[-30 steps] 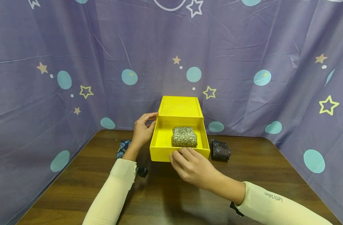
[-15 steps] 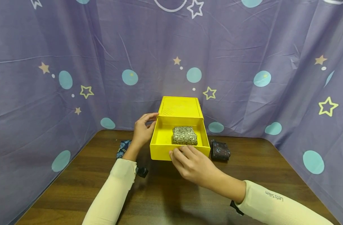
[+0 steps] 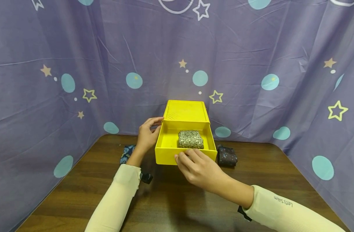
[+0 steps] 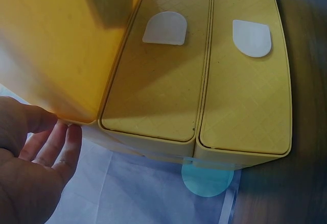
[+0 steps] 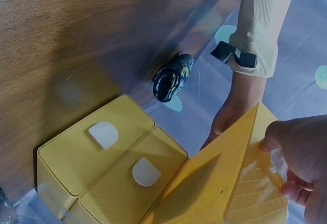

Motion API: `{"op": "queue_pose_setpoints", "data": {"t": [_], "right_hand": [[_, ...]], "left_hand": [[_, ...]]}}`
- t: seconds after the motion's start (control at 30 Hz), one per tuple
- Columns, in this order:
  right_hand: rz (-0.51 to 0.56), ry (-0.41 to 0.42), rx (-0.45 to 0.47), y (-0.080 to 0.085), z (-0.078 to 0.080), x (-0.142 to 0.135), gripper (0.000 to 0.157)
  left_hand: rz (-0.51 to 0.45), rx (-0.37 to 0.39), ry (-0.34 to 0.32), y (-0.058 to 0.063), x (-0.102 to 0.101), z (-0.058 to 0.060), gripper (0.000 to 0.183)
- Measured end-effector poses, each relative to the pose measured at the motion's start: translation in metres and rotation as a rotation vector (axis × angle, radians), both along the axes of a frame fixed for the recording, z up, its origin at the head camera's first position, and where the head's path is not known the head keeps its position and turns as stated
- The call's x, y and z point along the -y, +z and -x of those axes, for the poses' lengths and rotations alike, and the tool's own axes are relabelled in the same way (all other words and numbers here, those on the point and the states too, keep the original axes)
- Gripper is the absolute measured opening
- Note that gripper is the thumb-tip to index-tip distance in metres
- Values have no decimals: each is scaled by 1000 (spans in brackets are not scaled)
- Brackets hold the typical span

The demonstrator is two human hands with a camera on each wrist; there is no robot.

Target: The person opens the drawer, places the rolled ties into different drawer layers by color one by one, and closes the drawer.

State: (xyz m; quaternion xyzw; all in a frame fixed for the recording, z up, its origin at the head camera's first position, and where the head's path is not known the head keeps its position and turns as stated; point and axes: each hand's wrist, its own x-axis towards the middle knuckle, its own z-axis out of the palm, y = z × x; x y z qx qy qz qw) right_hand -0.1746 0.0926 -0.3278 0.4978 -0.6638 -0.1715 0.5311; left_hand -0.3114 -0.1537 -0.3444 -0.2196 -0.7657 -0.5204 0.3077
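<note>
A yellow drawer unit (image 3: 186, 111) stands at the back of the table with its top drawer (image 3: 166, 156) pulled out. Inside the drawer lies a folded grey speckled cloth (image 3: 190, 139), toward the right. My right hand (image 3: 198, 169) grips the drawer's front, its fingertips hooked at the pale handle (image 5: 277, 163) in the right wrist view. On the unit's left side rests my left hand (image 3: 148, 133), fingers lightly bent against the edge beside the drawer. Two lower drawers (image 4: 158, 81) with white handles are closed in the left wrist view.
A dark blue patterned folded cloth (image 3: 127, 153) lies left of the unit, partly behind my left forearm. To the right is a dark flowered folded cloth (image 3: 227, 156). The wooden table (image 3: 171, 206) meets a purple curtain (image 3: 237, 48) behind the unit.
The drawer's front edge has risen slightly in the head view, my right hand with it, and covers a little more of the grey cloth. My left hand stays at the unit's side.
</note>
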Motion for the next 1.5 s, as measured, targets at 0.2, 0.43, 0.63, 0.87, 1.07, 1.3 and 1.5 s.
{"op": "queue_pose_setpoints", "data": {"t": [0.2, 0.43, 0.63, 0.87, 1.07, 1.3, 1.5], "right_hand": [[-1, -4, 2, -1, 1, 0, 32], [3, -4, 2, -2, 3, 0, 32], [-5, -21, 1, -1, 4, 0, 31], [-10, -38, 18, 0, 7, -1, 31], [-1, -46, 26, 0, 10, -1, 32], [2, -40, 21, 1, 12, -1, 32], [-2, -53, 27, 2, 14, -1, 31]], "left_hand": [[1, -1, 1, -1, 0, 1, 31], [-5, 5, 4, -1, 0, 0, 30], [-16, 5, -1, -1, 0, 0, 30], [-2, 9, 10, -1, -1, -1, 30], [-9, -1, -2, 2, -1, -2, 29], [-33, -7, -21, 1, -2, -1, 29], [-40, -13, -12, 4, -5, -5, 29]]}}
